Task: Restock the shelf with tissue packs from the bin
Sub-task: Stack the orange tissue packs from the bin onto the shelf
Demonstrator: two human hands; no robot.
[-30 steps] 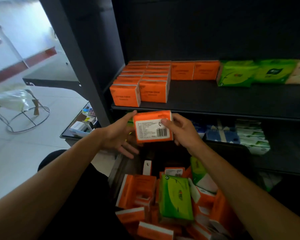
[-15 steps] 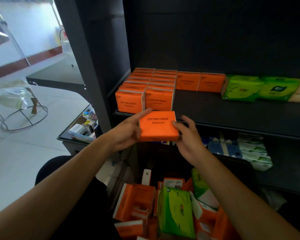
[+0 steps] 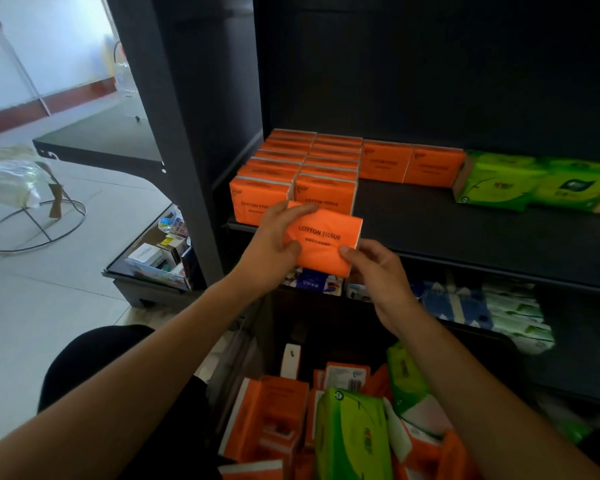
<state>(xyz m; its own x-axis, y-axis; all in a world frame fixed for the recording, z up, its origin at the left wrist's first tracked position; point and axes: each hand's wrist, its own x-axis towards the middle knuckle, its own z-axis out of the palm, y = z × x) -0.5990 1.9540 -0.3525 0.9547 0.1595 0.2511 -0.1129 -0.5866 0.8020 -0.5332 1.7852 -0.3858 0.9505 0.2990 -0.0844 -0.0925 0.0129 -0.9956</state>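
Both hands hold one orange tissue pack (image 3: 324, 242) marked COTTON TISSUE, just in front of the dark shelf's front edge (image 3: 465, 261). My left hand (image 3: 274, 247) grips its left side, thumb on the front face. My right hand (image 3: 378, 275) pinches its lower right corner. Two rows of orange packs (image 3: 291, 174) stand on the shelf's left end, directly behind the held pack. Two more orange packs (image 3: 411, 164) and green packs (image 3: 530, 181) line the back. The bin (image 3: 343, 420) below holds several orange and green packs.
A dark upright post (image 3: 174, 140) bounds the shelf on the left. The shelf board right of the orange rows is bare. The lower shelf carries blue and white-green packs (image 3: 482, 306). A low display of small boxes (image 3: 160, 254) and a wire stool (image 3: 32, 209) stand on the floor to the left.
The pack was turned from barcode side to its COTTON TISSUE face and raised from over the bin up to the shelf's front edge. The view has moved closer to the shelf.
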